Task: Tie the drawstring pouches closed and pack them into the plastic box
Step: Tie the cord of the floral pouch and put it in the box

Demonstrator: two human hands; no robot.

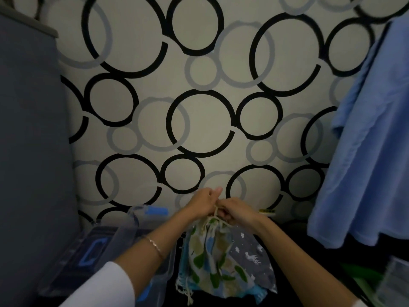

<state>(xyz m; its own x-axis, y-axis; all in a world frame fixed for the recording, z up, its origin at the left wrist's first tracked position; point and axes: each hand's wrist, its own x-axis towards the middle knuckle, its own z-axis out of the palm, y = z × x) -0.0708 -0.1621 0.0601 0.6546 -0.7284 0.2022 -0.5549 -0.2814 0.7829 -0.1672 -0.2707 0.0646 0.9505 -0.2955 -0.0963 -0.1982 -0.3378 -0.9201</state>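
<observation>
A cream pouch [210, 258] with green and blue patches hangs below my hands, its neck gathered tight. My left hand [204, 202] and my right hand [234, 210] meet above it, each pinching the pale drawstring [215, 212] at the pouch mouth. Behind it on the right lies a grey pouch [254, 258] with small white figures. A light blue pouch [260, 294] peeks out underneath at the bottom. The clear plastic box [124, 235] with blue clips stands at the lower left, partly hidden by my left forearm.
A wall with black and grey rings fills the background. A grey panel [33, 140] rises on the left. Blue cloth [365, 151] hangs on the right. A green item [363, 274] and a clear container [396, 282] sit at the bottom right on the dark surface.
</observation>
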